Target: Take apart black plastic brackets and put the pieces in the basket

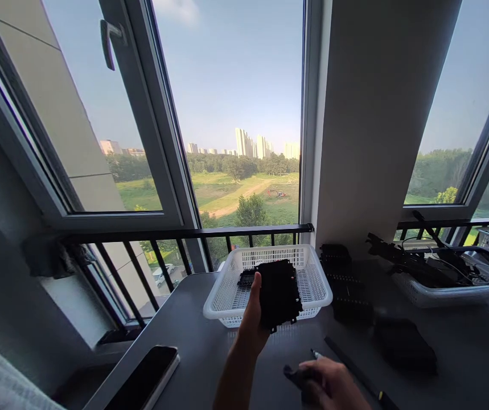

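My left hand (253, 319) is raised over the dark table (201, 353), gripping a flat black plastic part (279, 293) with notched edges. It holds the part just in front of a white mesh basket (227, 290), which has another black piece (246, 278) lying inside. My right hand (327, 384) rests low near the front of the table, fingers closed around a small dark tool (295, 376) with a pale tip.
A phone (144, 378) lies near the table's left edge. Stacks of black parts (346, 285) and a dark block (404, 344) sit right of the basket. A second white tray (449, 290) with black hardware and cables stands at the right. Black railing (184, 233) and windows lie behind.
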Demonstrator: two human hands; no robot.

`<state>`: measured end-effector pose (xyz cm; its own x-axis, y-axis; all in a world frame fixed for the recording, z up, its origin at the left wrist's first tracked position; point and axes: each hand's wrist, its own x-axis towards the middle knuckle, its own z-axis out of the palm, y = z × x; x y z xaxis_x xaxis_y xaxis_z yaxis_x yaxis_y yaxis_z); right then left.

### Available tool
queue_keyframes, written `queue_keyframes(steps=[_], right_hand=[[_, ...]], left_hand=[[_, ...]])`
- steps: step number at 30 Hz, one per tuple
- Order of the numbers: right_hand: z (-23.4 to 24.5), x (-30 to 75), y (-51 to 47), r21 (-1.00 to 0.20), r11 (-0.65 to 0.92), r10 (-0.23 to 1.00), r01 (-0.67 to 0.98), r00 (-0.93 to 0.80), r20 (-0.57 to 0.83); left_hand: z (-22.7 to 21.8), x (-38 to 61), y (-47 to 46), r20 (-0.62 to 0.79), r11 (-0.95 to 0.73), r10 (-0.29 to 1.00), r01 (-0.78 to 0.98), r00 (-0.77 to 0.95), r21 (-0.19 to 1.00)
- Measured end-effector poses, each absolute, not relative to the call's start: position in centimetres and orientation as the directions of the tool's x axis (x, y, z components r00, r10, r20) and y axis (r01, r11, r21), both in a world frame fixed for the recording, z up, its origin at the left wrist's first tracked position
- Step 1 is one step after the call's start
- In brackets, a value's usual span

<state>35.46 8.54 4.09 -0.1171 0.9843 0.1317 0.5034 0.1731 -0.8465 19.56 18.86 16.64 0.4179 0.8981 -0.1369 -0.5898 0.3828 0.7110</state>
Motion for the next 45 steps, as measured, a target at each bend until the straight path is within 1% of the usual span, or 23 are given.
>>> queue_keyframes(steps=[3, 5, 7, 10, 12, 14, 16, 19, 22, 26, 31, 34, 36, 42, 45], right_hand=[[8.8, 37.0, 10.8, -0.934, 0.136, 0.981, 0.331, 0.086, 0.173], [11.3, 37.7, 12.1, -0.955, 0.202, 0.957, 0.217, 0.164, 0.24], [12.7, 38.1, 13.3, -0.959, 0.235, 0.95, 0.158, 0.172, 0.262], [13.3, 38.4, 14.7, -0.962, 0.257, 0.952, 0.091, 0.149, 0.269], [13.2, 38.7, 15.4, -0.96, 0.275, 0.94, 0.049, 0.195, 0.28], [12.9, 39.0, 16.1, -0.956, 0.293, 0.92, 0.0, 0.274, 0.282], [12.6, 39.1, 16.9, -0.951, 0.303, 0.901, -0.063, 0.344, 0.264], [11.9, 38.7, 17.9, -0.946, 0.297, 0.892, -0.133, 0.393, 0.224], [11.6, 37.8, 18.1, -0.943, 0.285, 0.911, -0.171, 0.354, 0.211], [11.6, 36.8, 17.6, -0.936, 0.286, 0.94, -0.205, 0.248, 0.233], [11.9, 36.3, 17.5, -0.915, 0.313, 0.945, -0.254, 0.18, 0.274], [12.2, 36.1, 17.2, -0.9, 0.301, 0.953, -0.315, 0.122, 0.276], [12.4, 35.9, 17.0, -0.903, 0.297, 0.955, -0.309, 0.107, 0.278], [12.3, 36.5, 16.9, -0.933, 0.322, 0.929, -0.164, 0.245, 0.277], [12.5, 37.1, 17.0, -0.913, 0.394, 0.863, -0.104, 0.384, 0.328]], left_hand=[[16.8, 19.6, 18.8, -0.124, 0.409, 0.883, -0.611, 0.453, 0.678], [16.9, 19.7, 18.7, -0.106, 0.425, 0.869, -0.619, 0.484, 0.661], [16.9, 19.7, 18.7, -0.098, 0.425, 0.867, -0.622, 0.488, 0.658], [17.0, 19.6, 18.8, -0.116, 0.372, 0.908, -0.646, 0.403, 0.666], [17.1, 19.5, 18.9, -0.137, 0.314, 0.943, -0.671, 0.303, 0.672], [17.2, 19.5, 19.1, -0.167, 0.288, 0.956, -0.674, 0.24, 0.68], [17.1, 19.7, 19.2, -0.198, 0.327, 0.943, -0.651, 0.266, 0.685], [16.7, 20.2, 19.1, -0.218, 0.422, 0.897, -0.6, 0.383, 0.68], [16.2, 20.5, 19.0, -0.208, 0.451, 0.875, -0.578, 0.437, 0.68], [15.8, 20.4, 19.2, -0.201, 0.44, 0.879, -0.573, 0.432, 0.691], [15.7, 20.2, 19.5, -0.162, 0.441, 0.875, -0.614, 0.456, 0.654], [15.6, 20.3, 19.4, -0.179, 0.452, 0.871, -0.608, 0.457, 0.653], [15.7, 20.4, 19.4, -0.196, 0.449, 0.876, -0.6, 0.44, 0.662], [15.9, 20.8, 19.2, -0.219, 0.436, 0.887, -0.582, 0.406, 0.686], [15.9, 21.0, 19.2, -0.218, 0.437, 0.884, -0.567, 0.413, 0.698]])
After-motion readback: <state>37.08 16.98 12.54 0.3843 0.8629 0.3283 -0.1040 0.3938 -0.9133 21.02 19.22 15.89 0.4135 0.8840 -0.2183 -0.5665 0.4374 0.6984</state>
